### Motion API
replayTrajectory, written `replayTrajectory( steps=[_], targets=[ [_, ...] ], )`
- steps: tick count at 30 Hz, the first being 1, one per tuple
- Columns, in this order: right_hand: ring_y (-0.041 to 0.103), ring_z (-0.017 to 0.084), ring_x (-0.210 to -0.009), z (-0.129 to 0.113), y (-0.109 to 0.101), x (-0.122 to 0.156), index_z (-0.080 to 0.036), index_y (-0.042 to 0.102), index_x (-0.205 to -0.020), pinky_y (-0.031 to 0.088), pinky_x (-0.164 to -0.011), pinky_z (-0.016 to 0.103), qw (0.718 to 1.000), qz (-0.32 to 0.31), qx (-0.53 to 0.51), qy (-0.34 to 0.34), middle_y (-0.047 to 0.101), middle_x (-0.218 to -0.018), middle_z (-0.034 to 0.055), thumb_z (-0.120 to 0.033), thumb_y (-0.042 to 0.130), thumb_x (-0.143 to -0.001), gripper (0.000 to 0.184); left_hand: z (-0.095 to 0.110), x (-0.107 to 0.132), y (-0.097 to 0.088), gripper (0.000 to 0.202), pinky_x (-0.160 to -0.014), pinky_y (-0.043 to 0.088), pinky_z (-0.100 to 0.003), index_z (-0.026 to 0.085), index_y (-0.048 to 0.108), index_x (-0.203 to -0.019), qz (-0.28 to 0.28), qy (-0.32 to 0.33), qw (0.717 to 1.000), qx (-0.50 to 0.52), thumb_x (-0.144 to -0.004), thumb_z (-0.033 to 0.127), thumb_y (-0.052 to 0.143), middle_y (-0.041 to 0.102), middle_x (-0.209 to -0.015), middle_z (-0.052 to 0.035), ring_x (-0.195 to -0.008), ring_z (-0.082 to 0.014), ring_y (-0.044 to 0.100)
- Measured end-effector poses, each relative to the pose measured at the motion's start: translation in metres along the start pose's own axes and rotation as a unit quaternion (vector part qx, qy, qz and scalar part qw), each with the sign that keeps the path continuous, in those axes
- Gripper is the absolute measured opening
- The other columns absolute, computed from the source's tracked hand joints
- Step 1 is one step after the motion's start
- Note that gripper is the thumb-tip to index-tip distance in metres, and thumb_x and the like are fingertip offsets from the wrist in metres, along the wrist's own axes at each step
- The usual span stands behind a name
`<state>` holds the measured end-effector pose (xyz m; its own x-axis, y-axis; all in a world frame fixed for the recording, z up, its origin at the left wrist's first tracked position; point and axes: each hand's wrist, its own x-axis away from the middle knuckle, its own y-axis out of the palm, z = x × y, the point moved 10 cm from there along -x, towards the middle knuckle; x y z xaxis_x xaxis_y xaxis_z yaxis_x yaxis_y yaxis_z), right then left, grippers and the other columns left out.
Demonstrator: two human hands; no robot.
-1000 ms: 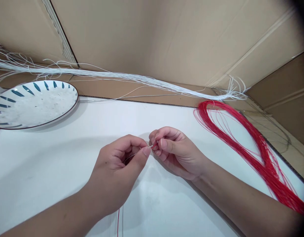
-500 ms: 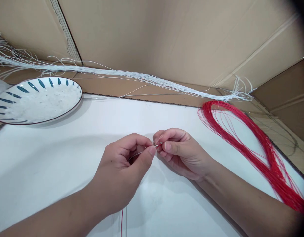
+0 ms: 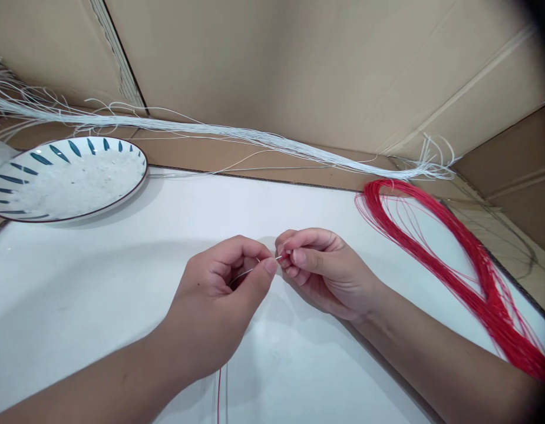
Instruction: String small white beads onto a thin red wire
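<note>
My left hand [image 3: 230, 297] pinches a thin white wire [image 3: 241, 275] between thumb and index finger. Part of that wire runs back through the curl of the fingers. Just to its right, my right hand [image 3: 327, 268] has thumb and fingertips closed on a thin red wire [image 3: 285, 254]. A short white tip meets the red piece in the narrow gap between the hands; how the two are joined is too small to make out. Below my left wrist a red strand [image 3: 218, 394] hangs down toward the bottom edge, its upper part hidden by the hand.
A loop of red wires [image 3: 471, 259] lies at the right. Along the back stretches a long bundle of white wires [image 3: 272, 140] by a cardboard wall [image 3: 299, 65]. A plate with blue-green marks [image 3: 78, 182], holding small clear bits, is at the left on the white table [image 3: 99, 282].
Both hands keep their pinches in nearly the same place. My left fingertips have shifted very slightly left, so the gap between the hands is a touch wider.
</note>
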<state>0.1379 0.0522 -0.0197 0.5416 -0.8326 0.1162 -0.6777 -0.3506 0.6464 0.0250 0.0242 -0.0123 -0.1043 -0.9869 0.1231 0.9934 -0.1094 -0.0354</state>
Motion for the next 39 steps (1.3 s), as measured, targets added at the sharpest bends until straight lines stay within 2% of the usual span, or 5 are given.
replayTrajectory(
  steps=[5, 12, 24, 39],
  targets=[
    [0.068, 0.004, -0.065, -0.003, 0.001, 0.001, -0.019, 0.081, -0.081, 0.056, -0.064, 0.011, 1.000, -0.003, 0.023, -0.017, 0.074, -0.078, -0.0007, -0.009, 0.081, -0.077, 0.011, 0.001, 0.001, -0.001, 0.014, -0.045, 0.036, -0.014, 0.027, 0.069, -0.077, 0.007, 0.001, 1.000, -0.004, -0.090, 0.033, 0.066, 0.048, -0.057, 0.0066, -0.051, -0.0068, 0.041],
    [0.065, 0.008, -0.068, -0.015, 0.000, 0.003, -0.023, 0.081, -0.077, 0.057, -0.066, 0.020, 0.991, 0.026, 0.087, -0.094, 0.072, -0.079, -0.0006, -0.004, 0.077, -0.074, 0.020, 0.004, 0.001, -0.005, 0.014, -0.043, 0.035, -0.014, 0.026, 0.070, -0.076, 0.028, 0.006, 0.999, -0.019, -0.089, 0.032, 0.067, 0.051, -0.058, 0.0062, -0.050, -0.0066, 0.041],
    [0.068, 0.008, -0.066, -0.013, -0.001, 0.003, -0.019, 0.077, -0.079, 0.058, -0.067, 0.019, 0.990, 0.043, 0.093, -0.099, 0.073, -0.074, -0.0006, -0.005, 0.081, -0.073, 0.016, 0.008, 0.000, -0.007, 0.013, -0.042, 0.036, -0.014, 0.027, 0.070, -0.076, 0.043, 0.030, 0.997, -0.060, -0.088, 0.033, 0.068, 0.052, -0.057, 0.0060, -0.049, -0.0068, 0.044],
    [0.067, 0.008, -0.064, -0.013, 0.000, 0.003, -0.020, 0.075, -0.079, 0.058, -0.064, 0.018, 0.991, 0.052, 0.083, -0.094, 0.072, -0.073, -0.0016, -0.009, 0.085, -0.071, 0.016, 0.008, 0.001, -0.008, 0.015, -0.043, 0.036, -0.015, 0.027, 0.070, -0.076, 0.042, 0.038, 0.995, -0.086, -0.088, 0.034, 0.068, 0.052, -0.059, 0.0055, -0.051, -0.0075, 0.044]
  ],
)
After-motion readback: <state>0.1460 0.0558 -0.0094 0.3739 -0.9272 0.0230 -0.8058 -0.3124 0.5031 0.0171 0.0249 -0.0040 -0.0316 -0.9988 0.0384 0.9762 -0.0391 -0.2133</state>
